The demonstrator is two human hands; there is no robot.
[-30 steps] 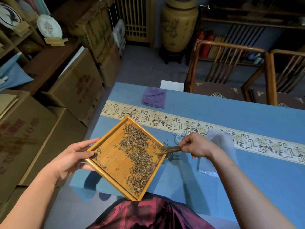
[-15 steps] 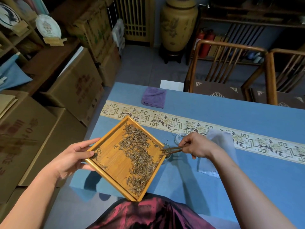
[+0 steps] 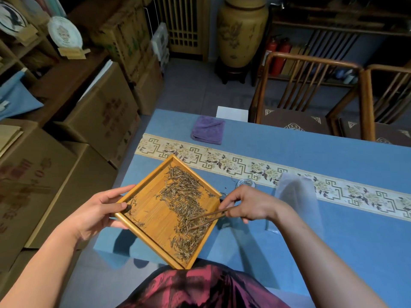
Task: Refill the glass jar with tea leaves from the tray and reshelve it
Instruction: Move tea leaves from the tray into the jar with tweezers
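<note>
A square bamboo tray is held tilted above the blue table's near left corner. My left hand grips its left corner, thumb on the inside. Dry tea leaves lie in a band across the tray's right half. My right hand pinches dark wooden tongs whose tips reach into the leaves near the tray's right edge. The glass jar stands on the table just past that edge, mostly hidden by the tray and my right hand. Its clear lid lies beyond.
A clear plastic bag lies right of my right hand. A folded purple cloth sits at the table's far side. Two wooden chairs stand behind the table. Cardboard boxes and shelves fill the left.
My right hand has swung the tongs from over the jar back left and down into the leaves on the tray. The tray and my left hand have hardly moved.
</note>
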